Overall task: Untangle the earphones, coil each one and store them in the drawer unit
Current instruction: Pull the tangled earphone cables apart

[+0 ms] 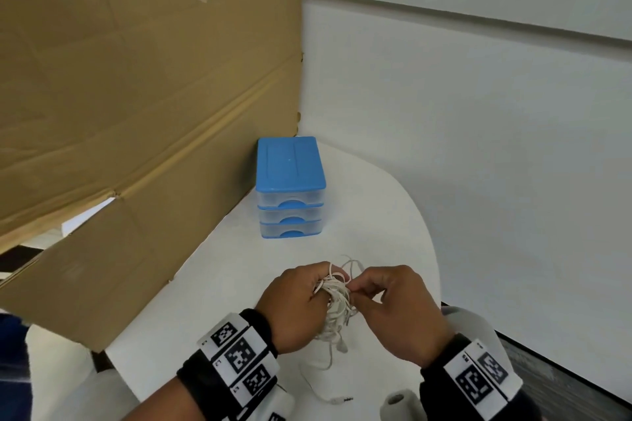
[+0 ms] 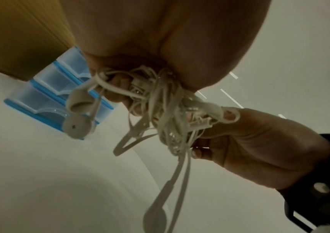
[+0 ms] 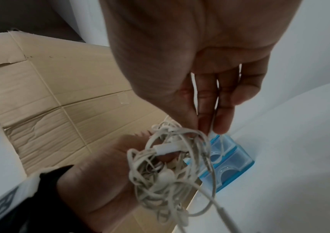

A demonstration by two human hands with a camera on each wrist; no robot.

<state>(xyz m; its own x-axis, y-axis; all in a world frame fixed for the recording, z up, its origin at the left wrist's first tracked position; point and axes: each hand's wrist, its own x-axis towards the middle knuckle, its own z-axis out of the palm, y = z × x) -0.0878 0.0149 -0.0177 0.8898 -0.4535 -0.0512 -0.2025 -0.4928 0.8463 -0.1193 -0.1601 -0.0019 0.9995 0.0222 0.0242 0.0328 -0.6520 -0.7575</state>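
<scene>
A tangled bundle of white earphones (image 1: 337,304) hangs in the air above the white table (image 1: 260,270), near its front. My left hand (image 1: 318,287) grips the bundle from the left, fingers curled into the wires (image 3: 166,170). My right hand (image 1: 355,287) pinches a thin strand at the top right of the tangle, fingertips (image 3: 219,126) close together. Two earbuds (image 2: 78,124) dangle from the knot. A loose cable end with a jack plug (image 1: 342,399) lies on the table below. The blue drawer unit (image 1: 290,188) stands farther back, its three drawers pushed in.
A large cardboard sheet (image 1: 136,113) leans along the table's left side, right beside the drawer unit. White walls (image 1: 478,147) close off the back and right. A grey roll (image 1: 400,403) stands at the table's front edge near my right wrist.
</scene>
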